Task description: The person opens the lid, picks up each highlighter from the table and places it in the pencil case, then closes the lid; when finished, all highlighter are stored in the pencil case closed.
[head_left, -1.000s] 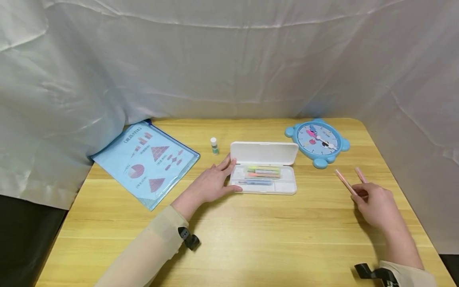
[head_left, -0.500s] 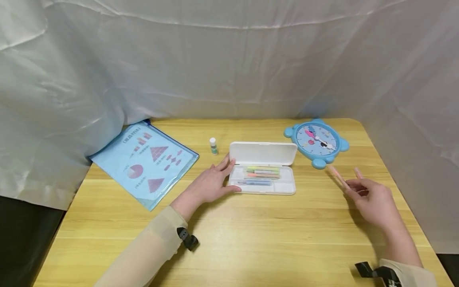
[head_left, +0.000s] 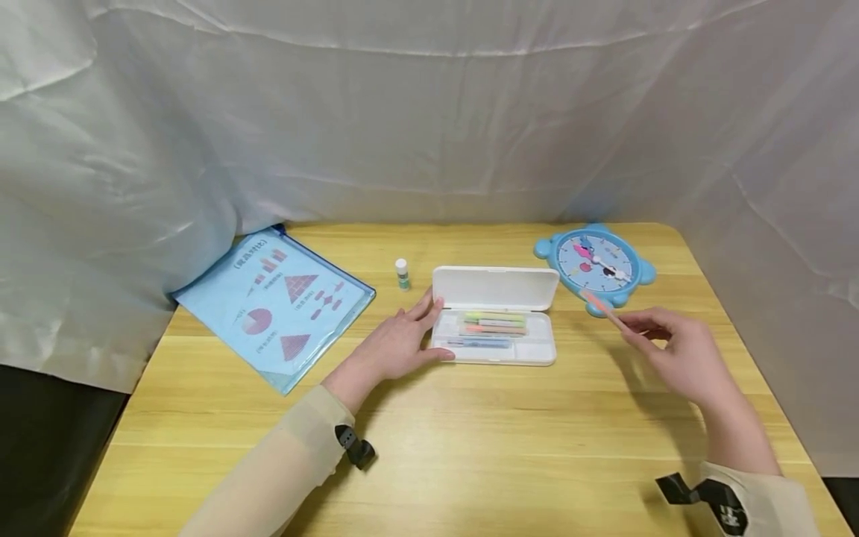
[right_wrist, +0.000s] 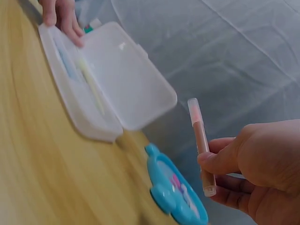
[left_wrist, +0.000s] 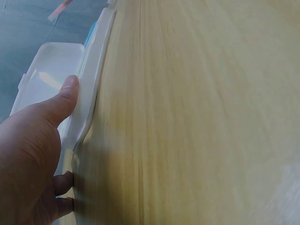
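My left hand (head_left: 401,341) holds the left end of an open white pencil case (head_left: 535,352), its thumb on the front rim and fingers at the back corner. Inside the case lie several pale yellow and orange pens (head_left: 494,318) and a blue pen (head_left: 485,343). In the right wrist view, my right hand (right_wrist: 262,164) pinches an orange-pink highlighter (right_wrist: 201,143) with a clear cap between thumb and fingers. Held above the table, the highlighter points toward the case, its tip overlapping the clock's lower edge in the head view.
A blue toy clock (head_left: 597,259) lies behind my right hand. A small white-capped bottle (head_left: 402,274) stands behind the case's left side. On the left lies a blue zip document folder (head_left: 275,309). Grey cloth (head_left: 429,134) hangs behind the wooden table (head_left: 496,447).
My right hand has lifted the highlighter and brought it left toward the case. A second pink pen seen beside that hand earlier is no longer visible. My left hand stays on the case.
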A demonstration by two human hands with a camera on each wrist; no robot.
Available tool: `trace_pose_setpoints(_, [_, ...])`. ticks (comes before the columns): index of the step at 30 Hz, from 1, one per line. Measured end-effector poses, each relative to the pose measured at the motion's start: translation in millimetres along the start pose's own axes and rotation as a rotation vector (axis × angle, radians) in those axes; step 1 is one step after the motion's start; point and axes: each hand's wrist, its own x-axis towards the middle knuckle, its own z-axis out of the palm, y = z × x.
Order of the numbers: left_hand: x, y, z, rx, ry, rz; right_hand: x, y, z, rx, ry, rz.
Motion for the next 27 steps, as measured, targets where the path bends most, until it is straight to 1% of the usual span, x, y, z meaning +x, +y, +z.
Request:
trace_pose_setpoints(3, [0.3, 0.2, 0.1, 0.004, 0.002, 0.001, 8.3, -10.2, 4.2, 0.011, -0.012, -0.026])
trace_pose_setpoints(9, [0.9, -0.4, 0.9, 0.004, 0.012, 0.007, 24.1, -30.9, 15.3, 0.003, -0.063, -0.090])
trace_pose_setpoints(17, [1.7, -1.5, 1.9, 0.014, 0.022, 0.011, 39.7, -48.3, 37.1, 0.080, -0.131, -0.213])
trace_pose_setpoints(24, [2.8, -2.0, 2.6, 0.009, 0.017, 0.007, 46.3, -58.9, 54.5, 0.136, -0.222, -0.223])
trace_pose_setpoints(27, [3.1, -2.4, 2.6, 0.009, 0.018, 0.008, 48.4, -63.6, 61.7, 0.158, -0.258, -0.239])
